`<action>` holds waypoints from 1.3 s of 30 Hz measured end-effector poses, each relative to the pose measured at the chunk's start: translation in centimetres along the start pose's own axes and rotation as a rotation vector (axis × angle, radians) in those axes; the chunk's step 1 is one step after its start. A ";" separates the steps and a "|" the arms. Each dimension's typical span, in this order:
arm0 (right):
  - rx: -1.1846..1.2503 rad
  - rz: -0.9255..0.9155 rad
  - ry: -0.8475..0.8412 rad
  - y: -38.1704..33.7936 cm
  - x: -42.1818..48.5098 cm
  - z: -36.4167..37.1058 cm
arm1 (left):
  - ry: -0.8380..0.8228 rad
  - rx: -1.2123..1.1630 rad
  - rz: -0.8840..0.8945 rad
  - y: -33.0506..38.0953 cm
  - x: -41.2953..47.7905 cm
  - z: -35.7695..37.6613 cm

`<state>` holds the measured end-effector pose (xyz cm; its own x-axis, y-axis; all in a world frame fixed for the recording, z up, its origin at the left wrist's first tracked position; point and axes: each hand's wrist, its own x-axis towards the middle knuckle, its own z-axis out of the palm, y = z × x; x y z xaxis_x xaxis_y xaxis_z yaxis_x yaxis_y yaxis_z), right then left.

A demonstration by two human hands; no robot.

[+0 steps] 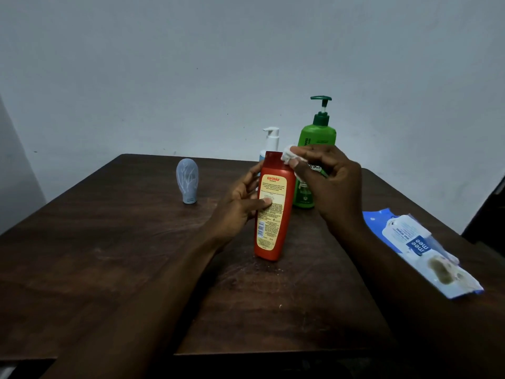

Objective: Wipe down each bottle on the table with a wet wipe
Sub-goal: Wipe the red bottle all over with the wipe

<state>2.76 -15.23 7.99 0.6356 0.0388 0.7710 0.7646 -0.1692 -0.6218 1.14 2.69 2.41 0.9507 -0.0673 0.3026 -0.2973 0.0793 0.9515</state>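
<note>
Standing near the far left edge of the dark wood-grain table (109, 255): small pale-blue translucent bottle (188, 181), rounded, cap down. Table middle: left hand (237, 209), thumb and fingers curled round the red Karthika shampoo bottle (273, 222), which is glossy plastic with a yellow printed label, slightly tilted. Behind it, white pump bottle (271, 140). Right hand (333, 184) pinches a crumpled white wet wipe (288, 155) against the red bottle's top shoulder. Far edge: green pump bottle (317, 135). Right edge: soft blue-and-white wet wipes pack (420, 250), lying flat.

Wet wipe (287, 156) against red bottle (273, 214)
</note>
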 end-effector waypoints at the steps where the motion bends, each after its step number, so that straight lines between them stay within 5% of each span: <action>1: 0.024 0.023 -0.006 0.0 0.4 0.0 | 0.006 0.016 0.009 0.0 -0.1 0.1; 7: 0.095 0.039 -0.014 -0.9 -0.1 0.4 | 0.065 0.360 0.161 0.8 -1.2 0.7; 12: 0.092 -0.022 -0.009 -1.2 -1.4 0.9 | 0.067 0.351 0.184 0.9 -1.4 0.2; 19: -0.005 -0.119 -0.038 -0.4 -3.5 1.7 | 0.023 0.136 0.147 0.9 -1.3 0.0; 26: -0.034 -0.197 0.002 -0.7 -2.6 1.3 | -0.033 0.171 0.124 0.9 -1.3 -0.8; 39: 0.107 0.060 -0.012 0.0 -0.9 2.1 | -0.184 -0.355 -0.058 0.8 -1.9 0.0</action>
<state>2.40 -13.16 7.04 0.6816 0.0431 0.7305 0.7315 -0.0659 -0.6786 -0.95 2.91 2.62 0.9239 -0.2561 0.2843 -0.1638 0.4069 0.8987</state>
